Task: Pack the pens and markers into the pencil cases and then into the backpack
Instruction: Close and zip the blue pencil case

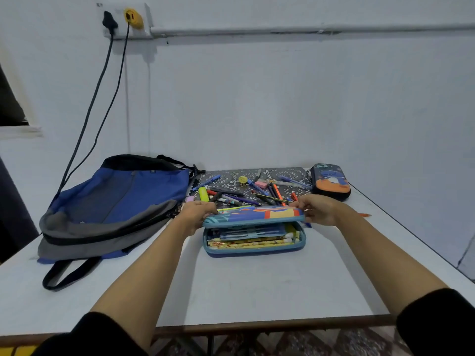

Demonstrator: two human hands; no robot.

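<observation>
Head view.

1. Hand state. My left hand (pixel 198 214) grips the left end of the lid (pixel 253 215) of the blue pencil case (pixel 254 253), fingers curled over its far edge. My right hand (pixel 320 210) grips the right end the same way. Something blue pokes out below the right hand; I cannot tell whether it is held. The lid stands part-raised over the tray.

2. Location. The blue pencil case sits mid-desk, nearer the front edge of the desk (pixel 257 291). The backpack (pixel 115 201) lies flat along the left edge. The dark pencil case (pixel 330 182) stands at the far right corner, closed.

3. Progress (judgement).
- Done: the blue case already holds yellow pencils (pixel 246 244) and other items.
- Left: the loose pens and markers (pixel 246 194) on the patterned mat (pixel 282 173) at the far edge, and an orange pencil (pixel 365 215) near the right edge. Neither case is in the backpack. The task is at an early stage.

4. Count.
- Pencil cases: two.
- Backpack: one.
- Yellow highlighter (pixel 203 194): one.
- Pink eraser (pixel 261 185): one.
- Loose pens and markers: over a dozen; they overlap, so no exact figure.
</observation>
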